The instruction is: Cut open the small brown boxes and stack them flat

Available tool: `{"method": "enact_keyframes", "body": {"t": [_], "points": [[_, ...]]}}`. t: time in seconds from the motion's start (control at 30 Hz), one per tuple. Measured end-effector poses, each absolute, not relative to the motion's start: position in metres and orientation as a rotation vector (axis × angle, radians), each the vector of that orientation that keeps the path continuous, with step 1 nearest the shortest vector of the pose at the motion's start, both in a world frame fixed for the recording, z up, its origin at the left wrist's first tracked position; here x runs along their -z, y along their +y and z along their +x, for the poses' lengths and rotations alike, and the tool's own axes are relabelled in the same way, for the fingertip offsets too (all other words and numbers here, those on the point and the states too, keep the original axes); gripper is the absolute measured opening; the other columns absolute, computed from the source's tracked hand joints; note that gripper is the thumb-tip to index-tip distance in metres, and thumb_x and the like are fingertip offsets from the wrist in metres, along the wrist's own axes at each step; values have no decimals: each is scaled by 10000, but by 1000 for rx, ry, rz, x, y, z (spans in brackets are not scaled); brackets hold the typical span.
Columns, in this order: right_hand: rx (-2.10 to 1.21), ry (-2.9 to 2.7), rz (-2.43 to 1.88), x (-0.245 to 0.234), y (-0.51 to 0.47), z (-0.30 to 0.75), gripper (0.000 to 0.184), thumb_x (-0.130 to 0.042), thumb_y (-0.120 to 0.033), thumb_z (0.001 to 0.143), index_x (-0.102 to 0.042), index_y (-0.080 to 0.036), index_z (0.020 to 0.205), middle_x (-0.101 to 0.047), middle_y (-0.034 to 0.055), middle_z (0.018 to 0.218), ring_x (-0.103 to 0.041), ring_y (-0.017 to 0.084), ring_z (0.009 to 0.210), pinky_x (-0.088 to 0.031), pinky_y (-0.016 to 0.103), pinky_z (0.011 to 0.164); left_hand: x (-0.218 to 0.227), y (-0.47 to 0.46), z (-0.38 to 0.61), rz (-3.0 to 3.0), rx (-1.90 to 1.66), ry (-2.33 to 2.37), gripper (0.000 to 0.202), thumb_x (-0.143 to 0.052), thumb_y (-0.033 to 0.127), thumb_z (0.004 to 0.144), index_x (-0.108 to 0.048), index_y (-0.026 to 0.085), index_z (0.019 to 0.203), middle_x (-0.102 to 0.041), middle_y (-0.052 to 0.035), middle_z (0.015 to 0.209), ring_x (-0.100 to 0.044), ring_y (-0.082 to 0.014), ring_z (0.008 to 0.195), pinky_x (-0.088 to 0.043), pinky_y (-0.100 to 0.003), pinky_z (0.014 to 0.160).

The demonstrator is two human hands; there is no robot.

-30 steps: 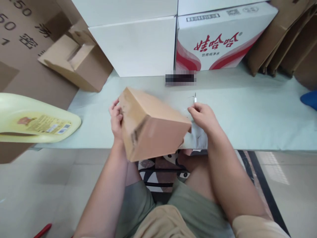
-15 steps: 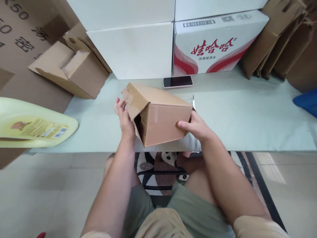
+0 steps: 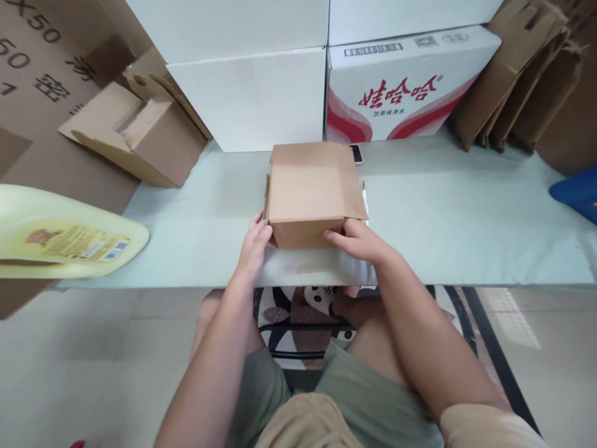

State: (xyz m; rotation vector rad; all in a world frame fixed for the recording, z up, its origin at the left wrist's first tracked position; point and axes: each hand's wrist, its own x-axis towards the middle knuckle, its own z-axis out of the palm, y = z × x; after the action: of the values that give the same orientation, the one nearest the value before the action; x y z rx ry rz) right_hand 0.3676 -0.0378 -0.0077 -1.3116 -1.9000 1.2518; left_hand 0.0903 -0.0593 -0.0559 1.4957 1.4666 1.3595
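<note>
A brown cardboard box (image 3: 308, 183) is in front of me over the pale green tabletop, its broad plain face upward and flaps sticking out at both sides. My left hand (image 3: 255, 244) grips its near left corner, thumb on the front edge and fingers at the side flap. On the near right corner my right hand (image 3: 359, 239) is closed, its thumb against the front face and other fingers partly under the right flap. Behind the box lies a phone (image 3: 357, 154), mostly covered by it. A small white piece (image 3: 365, 195) shows past the right flap.
White cartons (image 3: 261, 102) and a red-and-white water carton (image 3: 396, 93) stand along the back. To the left are an open cardboard box (image 3: 163, 143) and a yellow jug (image 3: 74, 236). Folded cardboard (image 3: 508, 81) and a blue object (image 3: 578, 193) are at right.
The box has turned from a tilted pose to lying level, its top now facing up and covering most of the phone. My left hand has moved down and right to its near corner.
</note>
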Motion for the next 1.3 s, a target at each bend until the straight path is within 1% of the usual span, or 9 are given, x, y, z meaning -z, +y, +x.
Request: {"method": "enact_keyframes", "body": {"t": [0.13, 0.3, 0.4, 0.53, 0.67, 0.9, 1.1, 1.2, 1.3], "points": [[-1226, -1833, -1167, 14, -36, 370, 530, -655, -537, 874, -667, -183, 1268, -712, 152, 1333, -647, 359, 1281, -507, 546, 1116, 35, -58, 95, 1480, -1508, 1426, 723, -648, 781, 804, -667, 237, 1280, -604, -160, 1483, -446, -367, 1510, -343, -545, 1261], [-1263, -1696, -1106, 18, -35, 366, 681, -731, -648, 812, -648, -247, 1355, -645, 130, 1446, -590, 344, 1372, -494, 521, 1159, 18, -50, 99, 1615, -1417, 1235, 753, -649, 782, 806, -467, 299, 1353, -705, -129, 1212, -687, -339, 1187, -531, -526, 1043], [-1291, -1654, -1021, 16, -36, 366, 679, -732, -672, 815, -658, -267, 1356, -665, 108, 1421, -582, 326, 1389, -459, 511, 1210, 14, -41, 104, 1599, -1382, 1218, 809, -673, 817, 752, -388, 313, 1316, -679, -131, 1216, -689, -335, 1159, -552, -502, 987], [-1341, -1711, -984, 14, -38, 369, 738, -688, -755, 818, -643, -294, 1394, -680, 110, 1383, -581, 332, 1387, -451, 546, 1218, 10, -32, 108, 1561, -1340, 1198, 831, -711, 860, 667, -381, 309, 1193, -600, -147, 1353, -603, -364, 1314, -572, -473, 940], [-1388, -1738, -971, 11, -38, 370, 839, -663, -812, 799, -600, -289, 1453, -644, 120, 1438, -525, 349, 1445, -395, 573, 1255, 10, -31, 106, 1547, -1314, 1201, 843, -725, 868, 647, -380, 310, 1178, -574, -143, 1378, -595, -372, 1336, -585, -467, 911], [-1297, -1632, -1068, 10, -38, 371, 826, -798, -699, 741, -610, -279, 1427, -680, 119, 1382, -567, 343, 1396, -390, 560, 1255, 16, -48, 91, 1369, -1367, 1375, 834, -874, 665, 644, -420, 298, 1239, -701, -70, 1054, -729, -269, 996, -589, -448, 896], [-1067, -1538, -1131, 13, -33, 371, 804, -783, -677, 757, -596, -255, 1415, -625, 142, 1453, -475, 344, 1485, -387, 527, 1250, 7, -63, 95, 1250, -1291, 1362, 546, -859, 609, 675, -662, 202, 980, -740, -80, 966, -706, -233, 903, -574, -381, 849], [-1085, -1541, -1141, 14, -33, 370, 730, -791, -670, 739, -639, -256, 1321, -631, 145, 1432, -522, 352, 1433, -407, 531, 1222, 2, -69, 98, 1245, -1288, 1411, 454, -877, 561, 682, -640, 195, 810, -654, -12, 753, -608, -158, 689, -506, -293, 668], [-1028, -1501, -1165, 12, -34, 370, 618, -803, -687, 704, -693, -238, 1115, -718, 129, 1220, -647, 336, 1221, -484, 516, 1122, 0, -74, 93, 1228, -1359, 1477, 473, -890, 543, 669, -566, 201, 701, -531, 33, 636, -474, -112, 577, -385, -247, 547]]}}
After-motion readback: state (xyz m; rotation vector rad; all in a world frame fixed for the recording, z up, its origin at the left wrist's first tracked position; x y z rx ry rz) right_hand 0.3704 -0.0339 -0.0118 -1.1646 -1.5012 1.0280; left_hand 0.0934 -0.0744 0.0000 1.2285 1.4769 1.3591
